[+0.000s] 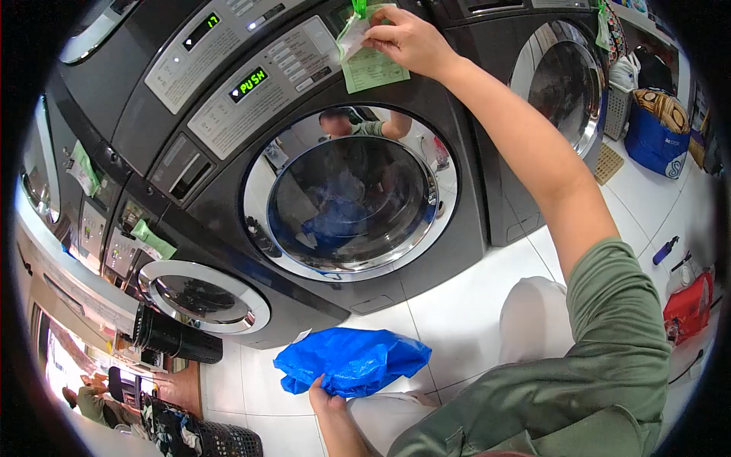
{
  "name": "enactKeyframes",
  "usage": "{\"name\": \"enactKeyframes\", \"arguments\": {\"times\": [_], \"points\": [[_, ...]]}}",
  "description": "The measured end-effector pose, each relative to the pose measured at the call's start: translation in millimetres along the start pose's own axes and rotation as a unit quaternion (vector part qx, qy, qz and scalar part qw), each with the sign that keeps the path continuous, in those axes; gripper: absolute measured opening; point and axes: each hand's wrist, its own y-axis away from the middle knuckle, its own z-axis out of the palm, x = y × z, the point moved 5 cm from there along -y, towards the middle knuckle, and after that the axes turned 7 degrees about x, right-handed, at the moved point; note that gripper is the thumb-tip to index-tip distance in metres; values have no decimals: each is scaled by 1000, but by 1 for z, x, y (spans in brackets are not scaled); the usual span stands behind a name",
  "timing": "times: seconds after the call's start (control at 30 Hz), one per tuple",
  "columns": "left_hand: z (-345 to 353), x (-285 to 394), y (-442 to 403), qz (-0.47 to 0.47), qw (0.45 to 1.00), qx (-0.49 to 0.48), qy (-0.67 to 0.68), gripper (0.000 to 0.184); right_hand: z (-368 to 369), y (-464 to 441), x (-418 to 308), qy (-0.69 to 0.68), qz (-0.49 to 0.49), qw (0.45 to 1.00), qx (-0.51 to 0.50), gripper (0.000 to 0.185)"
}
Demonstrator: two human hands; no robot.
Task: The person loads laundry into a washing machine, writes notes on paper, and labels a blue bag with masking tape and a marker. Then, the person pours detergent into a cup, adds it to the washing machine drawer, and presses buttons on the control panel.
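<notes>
Pinched between the thumb and fingers of my right hand [407, 42] are paper slips [377, 74], pale green and whitish, hanging from a green clip [359, 7] on the upper front of a dark washing machine [464, 190]. Its display [249, 84] reads "PUSH". The round glass door [350, 206] below is closed, and blue shows in the glass, whether reflection or contents I cannot tell. Low down, my left hand [329, 401] grips the edge of a crumpled blue plastic bag [354, 359], held above the white tiled floor.
Another front-loader [560, 84] stands to the right, and one with a round door [204, 297] to the left. Black baskets [179, 335] stand at lower left. Rightward are a full blue bag [656, 137] and a red bag [689, 305]. A person [95, 404] appears far left.
</notes>
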Motion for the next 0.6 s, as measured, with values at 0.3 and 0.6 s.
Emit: {"name": "enactKeyframes", "arguments": {"times": [0.3, 0.6], "points": [[-10, 3, -51, 0, 999, 41, -18, 50, -6, -4, -1, -150, 1, 988, 40, 14], [-34, 11, -67, 133, 967, 214, 38, 58, -26, 101, 28, 34, 103, 992, -60, 27]]}}
